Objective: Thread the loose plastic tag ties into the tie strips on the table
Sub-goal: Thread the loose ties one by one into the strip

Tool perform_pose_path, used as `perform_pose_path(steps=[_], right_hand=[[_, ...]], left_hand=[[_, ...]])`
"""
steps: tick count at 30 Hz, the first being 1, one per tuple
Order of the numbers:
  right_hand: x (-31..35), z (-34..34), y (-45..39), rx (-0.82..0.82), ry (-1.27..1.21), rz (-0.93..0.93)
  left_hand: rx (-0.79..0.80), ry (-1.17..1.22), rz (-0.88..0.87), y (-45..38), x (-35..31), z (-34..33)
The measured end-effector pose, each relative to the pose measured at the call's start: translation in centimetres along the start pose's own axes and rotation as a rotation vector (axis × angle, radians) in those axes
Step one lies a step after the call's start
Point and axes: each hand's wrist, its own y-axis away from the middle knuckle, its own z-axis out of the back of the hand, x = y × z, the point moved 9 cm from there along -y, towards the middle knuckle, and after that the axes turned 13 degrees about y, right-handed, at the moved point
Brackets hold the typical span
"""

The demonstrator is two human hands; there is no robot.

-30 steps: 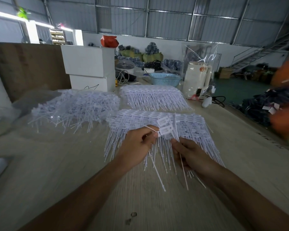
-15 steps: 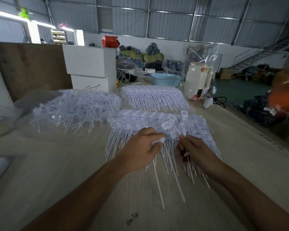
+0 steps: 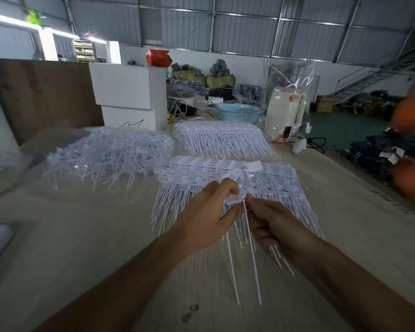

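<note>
On the desk, 2 tie strips are lying one behind the other: the near tie strip in the middle, the far tie strip behind it. The loose tie heap is sitting to their left. 2 stacked boxes are standing behind the heap, with a basket and a kettle lying further right. Both hands are hovering over the near strip's front edge, the left hand beside the right hand.

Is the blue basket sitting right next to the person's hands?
No, the blue basket sits far back on the table, behind both rows of tie strips, well away from the left hand and right hand.
</note>
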Motion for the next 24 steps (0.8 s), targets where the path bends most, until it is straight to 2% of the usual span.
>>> perform_pose_path(steps=[4, 8, 14, 20, 24], right_hand=[[0.0, 0.1, 0.0, -0.012, -0.018, 0.015], [0.4, 0.4, 0.0, -0.066, -0.014, 0.052], [-0.4, 2.8, -0.4, -0.212, -0.121, -0.017], [-0.1, 2.3, -0.3, -0.191, -0.029, 0.020], [0.7, 2.3, 0.1, -0.197, 0.061, 0.093]], left_hand=[[0.024, -0.082, -0.070, 0.0, -1.0, -0.1], [0.044, -0.064, -0.082, 0.0, -1.2, -0.2], [-0.061, -0.099, -0.065, -0.3, 0.3, 1.3], [-0.060, -0.226, -0.100, -0.3, 0.0, 1.6], [-0.059, -0.136, -0.055, -0.3, 0.6, 1.4]])
